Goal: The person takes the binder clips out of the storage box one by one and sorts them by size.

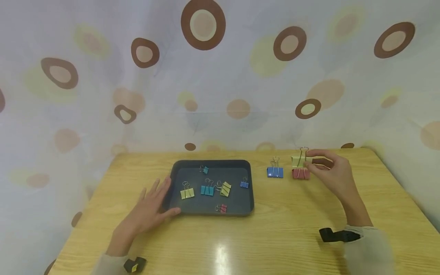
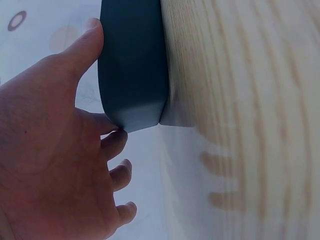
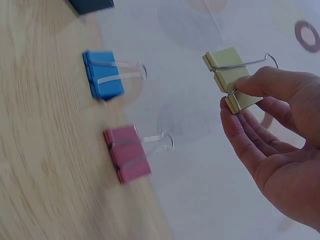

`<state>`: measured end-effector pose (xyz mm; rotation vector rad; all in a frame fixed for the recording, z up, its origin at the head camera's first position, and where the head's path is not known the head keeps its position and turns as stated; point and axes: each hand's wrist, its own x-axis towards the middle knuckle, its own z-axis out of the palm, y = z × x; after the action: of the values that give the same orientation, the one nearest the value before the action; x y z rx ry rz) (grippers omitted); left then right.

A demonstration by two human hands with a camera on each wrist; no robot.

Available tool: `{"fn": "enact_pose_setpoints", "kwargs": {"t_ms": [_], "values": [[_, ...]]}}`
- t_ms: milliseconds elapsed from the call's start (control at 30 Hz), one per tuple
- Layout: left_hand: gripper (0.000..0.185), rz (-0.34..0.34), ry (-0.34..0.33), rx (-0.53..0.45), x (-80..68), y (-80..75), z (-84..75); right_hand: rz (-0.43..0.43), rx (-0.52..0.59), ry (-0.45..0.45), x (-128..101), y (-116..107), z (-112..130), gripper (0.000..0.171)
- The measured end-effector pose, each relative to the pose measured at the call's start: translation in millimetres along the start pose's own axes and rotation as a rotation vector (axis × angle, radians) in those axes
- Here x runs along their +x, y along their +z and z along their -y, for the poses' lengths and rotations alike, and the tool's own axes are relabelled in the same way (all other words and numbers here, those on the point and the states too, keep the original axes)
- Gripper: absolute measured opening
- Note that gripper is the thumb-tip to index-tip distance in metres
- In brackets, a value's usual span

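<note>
My right hand (image 1: 331,172) pinches a yellow binder clip (image 1: 300,160) (image 3: 231,79) between thumb and fingers, holding it just above a pink binder clip (image 1: 300,173) (image 3: 126,153) that stands on the wooden table. A blue binder clip (image 1: 275,172) (image 3: 103,75) stands to its left. My left hand (image 1: 151,208) (image 2: 55,145) rests flat on the table with straight fingers against the left edge of a dark tray (image 1: 178,168) (image 2: 132,65). The tray holds several small clips, among them a yellow one (image 1: 187,193), a teal one (image 1: 207,189) and a small pink one (image 1: 222,208).
The wooden table (image 1: 275,236) is backed and flanked by a white curtain with brown and yellow circles (image 1: 203,25). Black wrist straps (image 1: 335,235) show on both forearms. The table's right edge runs close past my right arm.
</note>
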<state>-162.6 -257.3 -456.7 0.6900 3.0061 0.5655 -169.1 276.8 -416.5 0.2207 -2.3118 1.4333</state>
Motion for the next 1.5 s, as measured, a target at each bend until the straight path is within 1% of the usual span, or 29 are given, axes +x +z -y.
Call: {"fn": "enact_pose_setpoints", "kwargs": {"t_ms": [267, 467, 700, 800, 933, 1100, 1367, 1500], "values": [[0.102, 0.01, -0.014, 0.011, -2.0, 7.0, 8.7, -0.084, 0.013, 0.133, -1.7, -27.0, -34.0, 0.034], [0.101, -0.015, 0.0, 0.001, -3.4, 9.0, 10.5, -0.076, 0.025, 0.204, -7.2, -38.3, -56.1, 0.036], [0.102, -0.002, -0.005, -0.001, -3.9, 7.3, 9.3, -0.08, -0.09, 0.28, -11.6, -42.1, -77.6, 0.04], [0.101, -0.012, -0.003, -0.007, -5.1, 5.2, 6.2, -0.064, -0.11, 0.317, -12.2, -41.1, -83.8, 0.042], [0.099, -0.022, -0.004, -0.016, -5.6, 1.7, 1.1, -0.048, -0.121, 0.32, -12.7, -40.2, -88.8, 0.044], [0.098, -0.001, -0.014, -0.004, -4.2, -2.4, -3.2, -0.02, -0.131, 0.302, -15.2, -43.5, -93.6, 0.043], [0.099, 0.005, -0.012, -0.001, -1.3, -2.3, -3.7, 0.003, -0.2, 0.313, -17.4, -49.4, -101.4, 0.044], [0.099, 0.01, -0.014, -0.002, -0.6, -2.1, -4.0, 0.015, -0.212, 0.319, -18.2, -50.3, -101.7, 0.044]]}}
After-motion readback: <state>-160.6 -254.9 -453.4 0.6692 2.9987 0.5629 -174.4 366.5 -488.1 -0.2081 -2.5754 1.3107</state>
